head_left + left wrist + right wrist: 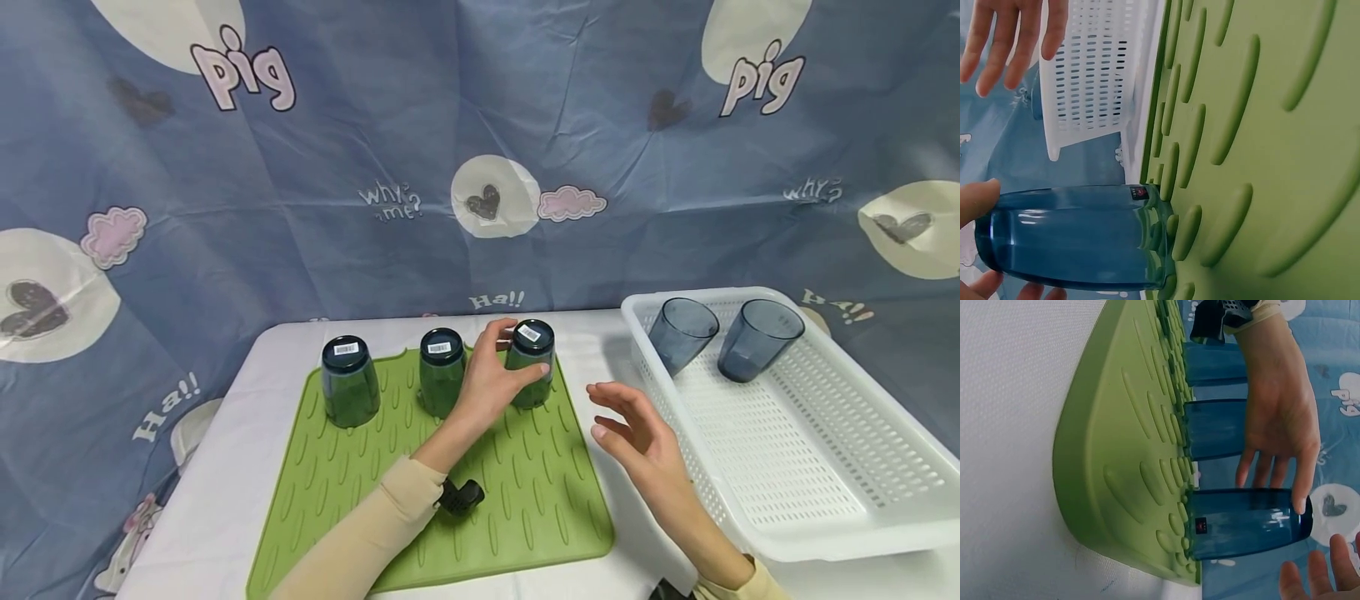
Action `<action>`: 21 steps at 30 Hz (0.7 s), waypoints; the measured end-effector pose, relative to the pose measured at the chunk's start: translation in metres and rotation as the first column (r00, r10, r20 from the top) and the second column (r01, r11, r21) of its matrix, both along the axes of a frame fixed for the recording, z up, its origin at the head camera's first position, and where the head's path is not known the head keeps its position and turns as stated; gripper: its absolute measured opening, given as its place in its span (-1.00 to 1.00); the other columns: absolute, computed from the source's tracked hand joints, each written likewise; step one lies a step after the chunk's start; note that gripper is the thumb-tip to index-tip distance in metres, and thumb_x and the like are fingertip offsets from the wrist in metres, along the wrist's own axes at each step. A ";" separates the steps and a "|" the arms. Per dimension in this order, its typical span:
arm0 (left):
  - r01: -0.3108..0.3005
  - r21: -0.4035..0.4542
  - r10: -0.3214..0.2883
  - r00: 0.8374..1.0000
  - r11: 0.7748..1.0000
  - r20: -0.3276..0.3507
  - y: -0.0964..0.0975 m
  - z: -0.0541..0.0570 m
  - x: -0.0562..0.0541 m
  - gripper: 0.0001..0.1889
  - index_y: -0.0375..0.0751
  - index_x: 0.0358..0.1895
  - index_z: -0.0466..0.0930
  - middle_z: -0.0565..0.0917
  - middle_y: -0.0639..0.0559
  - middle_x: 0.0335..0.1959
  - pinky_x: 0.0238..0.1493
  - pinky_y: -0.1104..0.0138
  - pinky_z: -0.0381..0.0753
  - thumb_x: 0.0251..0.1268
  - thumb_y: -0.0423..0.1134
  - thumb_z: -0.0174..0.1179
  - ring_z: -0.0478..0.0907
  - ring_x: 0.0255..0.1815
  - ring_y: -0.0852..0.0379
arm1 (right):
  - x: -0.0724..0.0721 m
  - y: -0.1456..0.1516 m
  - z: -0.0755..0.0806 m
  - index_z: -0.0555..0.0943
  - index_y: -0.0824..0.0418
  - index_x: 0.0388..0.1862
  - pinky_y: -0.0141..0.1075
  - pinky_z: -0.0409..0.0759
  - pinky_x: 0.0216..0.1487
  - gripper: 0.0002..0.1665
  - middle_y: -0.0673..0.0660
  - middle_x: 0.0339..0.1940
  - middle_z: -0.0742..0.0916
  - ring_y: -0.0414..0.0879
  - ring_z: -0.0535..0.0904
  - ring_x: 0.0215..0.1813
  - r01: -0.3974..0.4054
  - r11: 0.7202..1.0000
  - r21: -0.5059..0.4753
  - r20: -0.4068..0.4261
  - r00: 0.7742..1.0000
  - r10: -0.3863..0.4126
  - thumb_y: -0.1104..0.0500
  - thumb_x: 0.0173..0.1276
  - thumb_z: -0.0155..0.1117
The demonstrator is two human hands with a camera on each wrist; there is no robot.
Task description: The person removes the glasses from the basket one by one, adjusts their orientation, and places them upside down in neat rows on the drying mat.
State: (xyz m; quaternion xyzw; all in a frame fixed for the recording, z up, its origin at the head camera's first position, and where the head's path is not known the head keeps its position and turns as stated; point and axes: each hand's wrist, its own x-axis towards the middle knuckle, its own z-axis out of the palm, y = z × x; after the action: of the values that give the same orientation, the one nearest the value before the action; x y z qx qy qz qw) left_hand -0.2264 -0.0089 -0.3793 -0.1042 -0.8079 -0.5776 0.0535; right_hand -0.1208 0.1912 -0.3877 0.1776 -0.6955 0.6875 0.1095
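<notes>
Three blue glasses stand upside down in a row along the far part of a green ridged mat: a left glass, a middle glass and a right glass. My left hand grips the right glass near its base, thumb on the near side and fingers around the back. In the left wrist view this glass has its rim down at the mat. My right hand hangs apart from it, fingers loosely bent and holding nothing, between the mat and a white basket.
Two more blue glasses, one on the left and one on the right, lean inside the far end of the basket. A white cloth covers the table. Behind it hangs a blue printed curtain.
</notes>
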 end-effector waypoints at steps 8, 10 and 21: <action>0.001 -0.033 -0.001 1.000 0.999 -0.011 -0.009 0.006 0.020 -0.27 0.02 0.37 0.33 0.42 0.04 0.28 0.16 0.03 0.46 0.12 -0.13 0.47 0.35 0.30 -0.05 | 0.000 0.000 -0.001 0.35 0.43 0.31 -0.20 0.48 0.27 -0.50 0.26 0.26 0.53 0.04 0.42 0.33 -0.017 1.000 0.013 0.002 1.000 0.017 0.46 0.41 0.13; 0.003 -0.036 -0.003 1.000 0.999 0.001 -0.012 0.008 0.027 -0.27 0.06 0.37 0.33 0.42 0.07 0.27 0.16 0.03 0.46 0.11 -0.12 0.47 0.35 0.30 -0.01 | 0.000 0.000 -0.001 0.35 0.44 0.30 -0.20 0.48 0.27 -0.51 0.27 0.26 0.53 0.05 0.42 0.32 -0.016 1.000 0.009 -0.004 1.000 0.016 0.47 0.40 0.13; 0.070 0.024 -0.070 0.997 0.997 0.008 -0.024 0.015 0.061 -0.29 0.03 0.35 0.36 0.45 0.00 0.28 0.26 -0.07 0.38 0.11 -0.12 0.47 0.35 0.29 0.05 | -0.002 0.002 -0.005 0.34 0.45 0.31 -0.17 0.48 0.27 -0.49 0.32 0.27 0.51 0.14 0.39 0.33 -0.028 0.999 0.016 0.001 1.000 0.028 0.46 0.40 0.14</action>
State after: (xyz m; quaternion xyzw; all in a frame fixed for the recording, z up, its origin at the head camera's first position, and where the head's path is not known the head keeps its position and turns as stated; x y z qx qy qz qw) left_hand -0.1650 -0.0326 -0.3647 -0.1292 -0.7972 -0.5889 0.0308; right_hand -0.1225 0.1931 -0.3924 0.1879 -0.6986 0.6834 0.0982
